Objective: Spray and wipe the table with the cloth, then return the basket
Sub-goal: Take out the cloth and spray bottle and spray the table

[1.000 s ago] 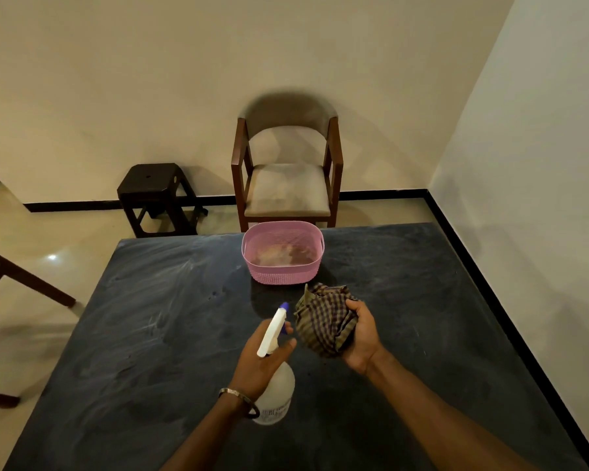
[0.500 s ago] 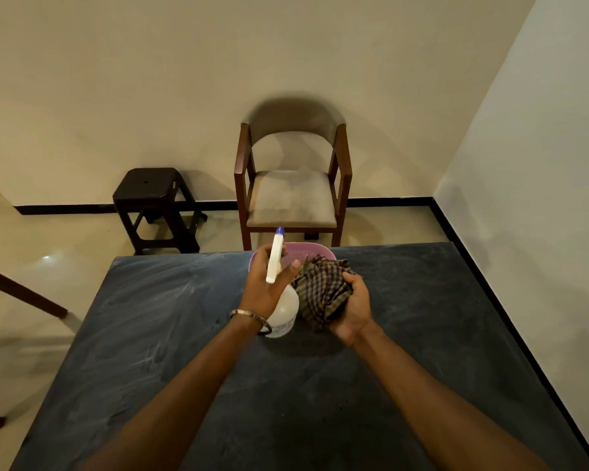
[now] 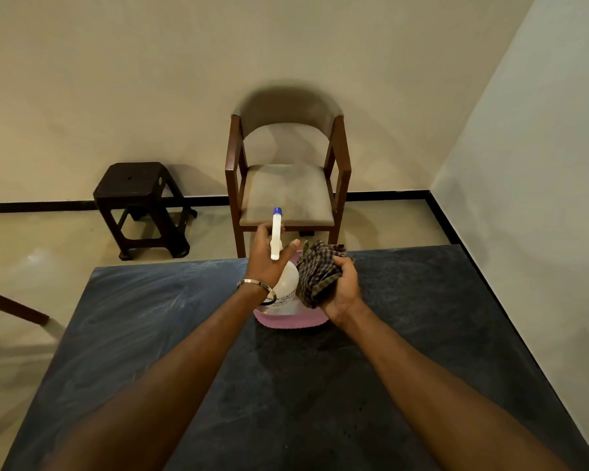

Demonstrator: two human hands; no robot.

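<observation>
Up front, the left hand (image 3: 264,258) curls around the neck of the spray bottle (image 3: 284,283), thumb stretched out beside the white trigger head. The right hand (image 3: 342,288) grips the bunched checked cloth (image 3: 318,271), fingers closed over its folds. Both hands hang over the pink basket (image 3: 291,321), which sits at the middle of the far edge of the dark surface (image 3: 150,334); only its near wall shows beneath them, and what lies inside is hidden. The bottle's round body dips toward the basket's opening, its long axis running up and away from the person, blue nozzle tip topmost. Cloth and bottle touch side by side. Beyond the far edge stands a wooden armchair (image 3: 288,178) with a padded seat, and a dark stool (image 3: 140,205) stands off the far left corner on the floor.
</observation>
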